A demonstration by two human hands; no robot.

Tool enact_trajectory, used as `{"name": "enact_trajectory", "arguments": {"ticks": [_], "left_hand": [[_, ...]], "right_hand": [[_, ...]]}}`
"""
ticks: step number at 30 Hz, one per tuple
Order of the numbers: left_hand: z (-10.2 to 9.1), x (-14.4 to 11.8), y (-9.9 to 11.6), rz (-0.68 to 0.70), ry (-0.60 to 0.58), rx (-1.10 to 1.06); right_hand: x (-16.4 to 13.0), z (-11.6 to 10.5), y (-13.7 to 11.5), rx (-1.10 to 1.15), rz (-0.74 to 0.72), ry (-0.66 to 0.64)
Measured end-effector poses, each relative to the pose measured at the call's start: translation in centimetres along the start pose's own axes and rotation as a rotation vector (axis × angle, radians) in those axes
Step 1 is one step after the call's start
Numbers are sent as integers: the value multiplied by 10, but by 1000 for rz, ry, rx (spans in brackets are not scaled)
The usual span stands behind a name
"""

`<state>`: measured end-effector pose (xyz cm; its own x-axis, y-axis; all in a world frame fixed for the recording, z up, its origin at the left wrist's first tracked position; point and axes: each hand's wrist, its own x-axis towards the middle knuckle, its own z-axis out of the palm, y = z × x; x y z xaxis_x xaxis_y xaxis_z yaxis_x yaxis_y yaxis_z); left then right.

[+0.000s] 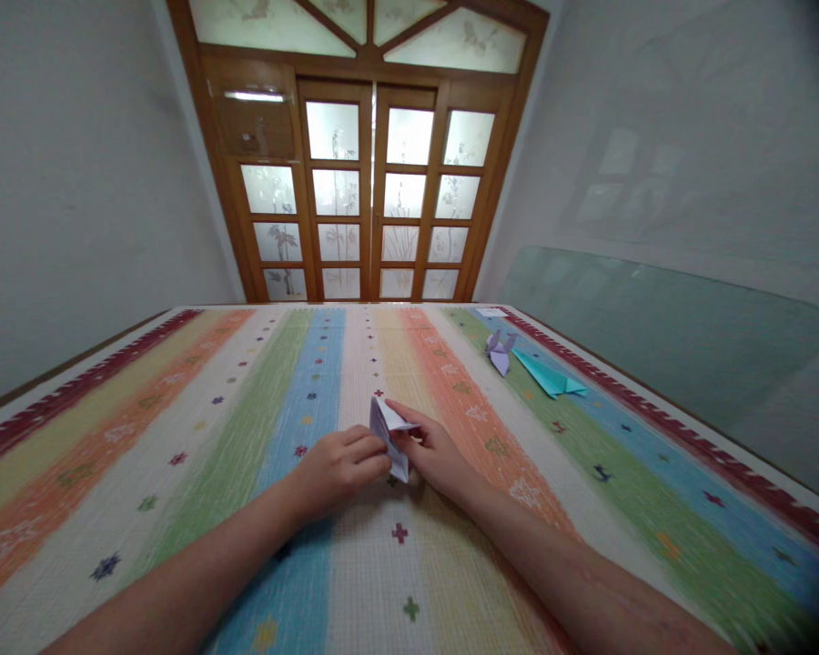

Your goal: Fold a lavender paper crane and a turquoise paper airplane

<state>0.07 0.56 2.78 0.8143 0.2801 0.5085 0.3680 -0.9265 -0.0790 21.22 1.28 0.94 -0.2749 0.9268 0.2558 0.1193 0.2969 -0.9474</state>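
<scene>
A folded piece of pale lilac paper [380, 422] is held up just above the striped cloth, in the middle of the head view. My left hand [347, 462] grips its lower left side, fingers curled and pressed together. On the other side, my right hand [431, 444] pinches the paper, with fingers along its upper right edge and the thumb near its middle. Several creased flaps stand out at angles. My fingers hide part of the lower folds.
A striped, patterned cloth [246, 473] covers the table. Towards the right lie a purple folded paper figure [499, 353] and a turquoise folded paper plane [546, 375]. A small white piece of paper [491, 312] lies at the far right edge. Beyond stand wooden glazed doors [370, 191].
</scene>
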Motion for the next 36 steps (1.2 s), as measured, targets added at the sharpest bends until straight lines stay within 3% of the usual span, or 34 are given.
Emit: {"name": "enact_trajectory", "arguments": {"ticks": [11, 19, 22, 29, 36], "left_hand": [[-3, 3, 7, -100, -95, -159], [11, 6, 8, -711, 88, -470], [12, 7, 4, -846, 116, -596], [17, 10, 2, -942, 130, -840], [24, 12, 5, -996, 149, -947]], "right_hand": [[2, -9, 2, -84, -83, 161], [-4, -2, -5, -330, -336, 141], [-6, -1, -9, -368, -370, 119], [-6, 0, -12, -401, -366, 133], [-7, 5, -14, -419, -317, 116]]}}
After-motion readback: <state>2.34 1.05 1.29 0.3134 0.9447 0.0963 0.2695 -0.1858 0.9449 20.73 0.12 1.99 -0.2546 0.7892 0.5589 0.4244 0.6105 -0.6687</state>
